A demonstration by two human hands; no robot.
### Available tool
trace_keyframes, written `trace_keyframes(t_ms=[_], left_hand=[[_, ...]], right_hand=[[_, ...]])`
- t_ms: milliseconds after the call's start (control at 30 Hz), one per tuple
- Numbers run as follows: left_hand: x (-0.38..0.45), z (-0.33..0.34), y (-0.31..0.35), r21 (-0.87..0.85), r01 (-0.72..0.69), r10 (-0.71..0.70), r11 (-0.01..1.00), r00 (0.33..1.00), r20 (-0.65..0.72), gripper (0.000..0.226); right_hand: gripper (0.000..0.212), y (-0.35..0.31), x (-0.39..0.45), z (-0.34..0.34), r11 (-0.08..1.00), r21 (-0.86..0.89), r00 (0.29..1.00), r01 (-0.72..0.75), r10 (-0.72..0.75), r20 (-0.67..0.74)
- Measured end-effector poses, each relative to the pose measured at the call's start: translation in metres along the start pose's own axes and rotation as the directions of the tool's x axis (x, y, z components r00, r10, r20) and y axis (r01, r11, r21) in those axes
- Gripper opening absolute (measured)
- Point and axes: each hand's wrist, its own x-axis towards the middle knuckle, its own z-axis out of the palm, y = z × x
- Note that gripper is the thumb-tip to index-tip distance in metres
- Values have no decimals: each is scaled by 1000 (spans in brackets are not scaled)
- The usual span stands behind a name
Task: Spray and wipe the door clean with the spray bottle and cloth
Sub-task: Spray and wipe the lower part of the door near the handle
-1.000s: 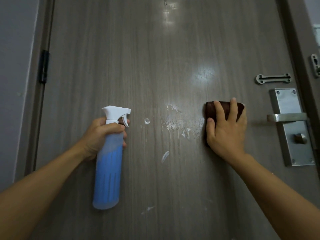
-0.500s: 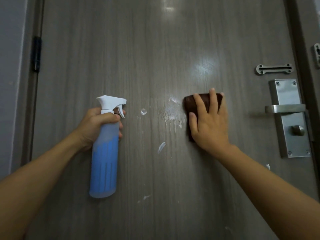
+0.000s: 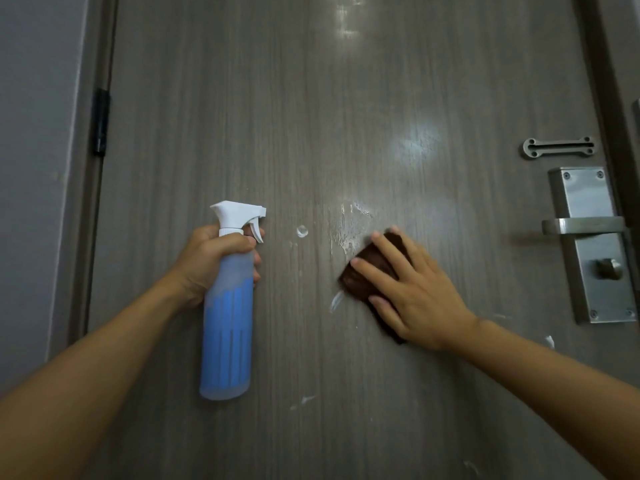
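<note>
While the left hand (image 3: 211, 261) grips the spray bottle (image 3: 228, 327) near the door's (image 3: 277, 116) hinge edge, the right hand (image 3: 415, 292) presses flat-fingered on the brown cloth (image 3: 367, 271) mid-door; foam streaks (image 3: 349, 230) sit just above.

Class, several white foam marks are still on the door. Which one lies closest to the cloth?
The slanted white streak just off the lower left corner of the brown cloth. The round blob near the spray bottle lies farther off.

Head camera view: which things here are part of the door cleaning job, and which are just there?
In the job:
door
spray bottle, gripped by left hand
brown cloth, pressed flat by right hand
foam smears

Just there:
lever handle
lock plate
door guard bar
hinge
</note>
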Motion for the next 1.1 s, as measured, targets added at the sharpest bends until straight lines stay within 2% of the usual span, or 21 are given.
trace_keyframes(t_ms=[67,167,267,333,400,533,633,700,767,867,933,1033,1100], left_hand=[[-1,1,2,0,6,-6,1000,1000,-6,41],[-3,3,1,-6,7,-7,1000,1000,-11,41],[-2,1,-1,-27,7,-7,1000,1000,-10,36],[1,-3,-3,-37,23,-23,999,1000,4,40],[4,-5,-4,-26,41,-41,999,999,9,44],[11,-3,-4,-13,29,-28,1000,1000,0,44],[9,-1,-1,-12,14,-14,1000,1000,17,43],[7,1,1,-5,9,-9,1000,1000,29,40],[5,3,1,4,9,-9,1000,1000,23,35],[3,6,1,-4,3,-3,1000,1000,-6,36],[0,8,3,-3,2,-2,1000,1000,-26,41],[-2,11,5,-1,5,-5,1000,999,-45,42],[-4,13,7,0,11,-11,1000,999,-52,42]], right_hand=[[58,6,23,-4,989,30,989,-146,147,-14],[57,-6,59,-8,910,87,911,-405,410,-52],[57,-25,72,-7,850,123,848,-513,524,-82],[57,-34,67,-7,850,141,850,-508,521,-74],[59,-41,55,-4,894,140,898,-426,437,-59],[59,-47,22,4,990,112,996,-88,91,-24],[55,-36,18,2,992,63,994,108,-108,-4],[54,-32,31,-2,996,52,998,70,-70,-10],[55,-35,50,-6,993,79,996,-89,90,-9],[56,-52,82,-11,927,138,936,-348,352,-4],[57,-63,97,-12,884,159,895,-439,447,-13],[57,-73,98,-11,869,163,878,-467,477,-30],[58,-76,87,-11,904,150,913,-401,408,-19]])
